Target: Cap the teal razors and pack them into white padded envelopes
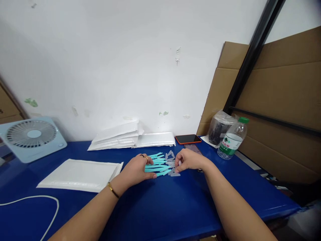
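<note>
Slim turquoise sticks lie side by side on the blue table. My left hand rests over their left ends, thumb and fingers spread apart around them. Just right of the sticks, several small translucent grey pieces are scattered flat. My right hand is above the right edge of these pieces, fingers bent into a pinch. A small whitish piece shows between its thumb and fingers, partly hidden.
White padded envelopes are stacked by the wall, and another padded envelope lies at left. Two phones, an orange-edged one and a darker one, lie behind my right hand. A water bottle, fan and white cable flank the table.
</note>
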A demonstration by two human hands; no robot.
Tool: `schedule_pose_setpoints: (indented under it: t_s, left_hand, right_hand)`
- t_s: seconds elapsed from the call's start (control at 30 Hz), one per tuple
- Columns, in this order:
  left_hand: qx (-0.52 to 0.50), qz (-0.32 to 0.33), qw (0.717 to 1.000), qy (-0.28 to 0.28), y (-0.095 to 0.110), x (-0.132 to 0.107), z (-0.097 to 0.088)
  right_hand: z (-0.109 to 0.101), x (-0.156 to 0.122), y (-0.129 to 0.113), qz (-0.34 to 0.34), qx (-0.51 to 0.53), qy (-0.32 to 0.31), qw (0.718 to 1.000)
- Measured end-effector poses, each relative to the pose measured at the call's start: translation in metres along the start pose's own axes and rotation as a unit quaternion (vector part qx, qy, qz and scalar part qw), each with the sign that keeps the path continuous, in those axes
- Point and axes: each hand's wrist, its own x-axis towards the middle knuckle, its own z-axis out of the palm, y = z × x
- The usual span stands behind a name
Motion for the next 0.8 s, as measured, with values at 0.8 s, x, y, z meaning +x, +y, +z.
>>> schedule_pose_setpoints:
  t_s: [0.8]
  left_hand:
    - [-0.044, 0.005, 0.999, 0.024, -0.013, 0.019, 0.017]
  right_hand:
    - [0.017, 0.03, 0.03, 0.022, -0.005, 0.168, 0.985]
